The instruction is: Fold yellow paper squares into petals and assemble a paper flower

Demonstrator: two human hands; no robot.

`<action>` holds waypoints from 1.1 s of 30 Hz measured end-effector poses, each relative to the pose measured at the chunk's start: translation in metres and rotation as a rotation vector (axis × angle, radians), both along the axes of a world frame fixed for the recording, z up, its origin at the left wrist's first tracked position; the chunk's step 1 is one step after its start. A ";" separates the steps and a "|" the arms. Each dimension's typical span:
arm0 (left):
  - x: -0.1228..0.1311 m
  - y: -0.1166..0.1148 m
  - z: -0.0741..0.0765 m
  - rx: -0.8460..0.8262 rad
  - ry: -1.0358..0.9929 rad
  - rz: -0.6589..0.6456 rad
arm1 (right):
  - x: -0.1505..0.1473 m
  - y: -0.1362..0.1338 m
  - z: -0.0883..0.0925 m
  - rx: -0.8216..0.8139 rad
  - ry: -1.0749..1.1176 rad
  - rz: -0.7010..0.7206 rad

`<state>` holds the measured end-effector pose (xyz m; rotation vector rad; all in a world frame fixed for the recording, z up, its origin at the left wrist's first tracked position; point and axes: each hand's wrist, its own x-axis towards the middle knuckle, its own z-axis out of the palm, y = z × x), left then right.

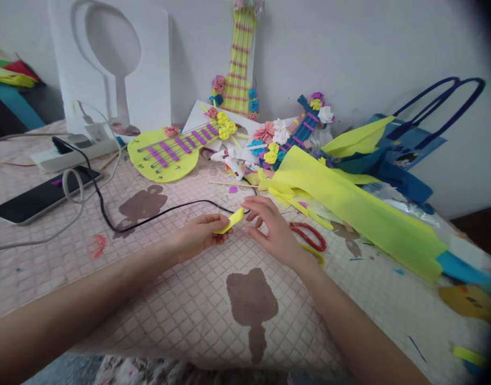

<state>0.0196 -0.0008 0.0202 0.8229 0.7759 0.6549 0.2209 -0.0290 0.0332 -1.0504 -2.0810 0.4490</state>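
Note:
My left hand (203, 235) pinches a small folded strip of yellow paper (234, 220) between thumb and fingers over the middle of the table. Just right of the strip's tip, my right hand (271, 230) is held with fingers apart and curved, apparently gripping nothing. Beyond my hands lies a white glue gun (228, 162) with its black cord (173, 206) running left across the cloth. Red-handled scissors (309, 236) rest beside my right wrist, partly covered by it.
Yellow sheets (349, 208) spread over the right side, near a blue bag (415, 144). Paper-flowered guitar shapes (165, 160) lie and lean at the back. A power strip (75, 147) and dark phone-like slab (40, 198) occupy the left. A white cut-out board (155, 69) stands behind.

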 end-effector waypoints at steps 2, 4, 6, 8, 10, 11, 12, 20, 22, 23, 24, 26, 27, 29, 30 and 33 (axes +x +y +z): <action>0.000 -0.002 0.001 -0.013 -0.013 -0.045 | -0.007 -0.003 -0.003 0.048 -0.035 0.029; 0.000 -0.003 0.001 -0.034 -0.018 -0.083 | -0.007 -0.004 -0.004 0.080 -0.055 0.022; -0.001 -0.003 0.001 -0.066 -0.023 -0.104 | -0.005 -0.004 -0.005 0.085 -0.063 0.006; -0.001 -0.002 0.000 -0.089 -0.028 -0.116 | -0.005 -0.003 -0.005 0.078 -0.073 -0.008; -0.001 -0.001 -0.001 -0.059 -0.017 -0.129 | -0.004 -0.003 -0.005 0.075 -0.089 -0.011; -0.001 0.000 -0.001 -0.028 -0.003 -0.135 | -0.004 -0.004 -0.005 0.072 -0.100 -0.008; -0.001 0.000 -0.001 0.009 0.016 -0.136 | -0.004 -0.004 -0.005 0.068 -0.113 -0.005; -0.004 -0.001 0.003 0.558 0.373 -0.137 | -0.004 -0.006 -0.006 0.025 -0.171 0.017; -0.005 -0.003 0.003 0.737 0.491 -0.132 | -0.006 -0.006 -0.005 0.009 -0.167 0.018; -0.005 -0.004 0.004 0.814 0.543 -0.125 | -0.006 -0.007 -0.005 -0.005 -0.158 0.013; -0.005 -0.005 0.004 0.878 0.580 -0.120 | -0.007 -0.007 -0.004 -0.026 -0.143 0.003; -0.004 -0.006 0.005 0.966 0.602 -0.109 | -0.007 -0.007 -0.002 -0.090 -0.105 -0.029; -0.004 -0.006 0.005 0.991 0.595 -0.095 | -0.007 -0.006 -0.001 -0.126 -0.087 -0.048; -0.004 -0.006 0.005 1.018 0.576 -0.060 | -0.007 -0.006 0.001 -0.193 -0.059 -0.081; -0.004 -0.005 0.005 1.025 0.579 -0.045 | -0.007 -0.007 0.002 -0.220 -0.046 -0.090; -0.004 -0.004 0.005 1.010 0.630 -0.009 | -0.008 -0.009 0.004 -0.320 0.025 -0.089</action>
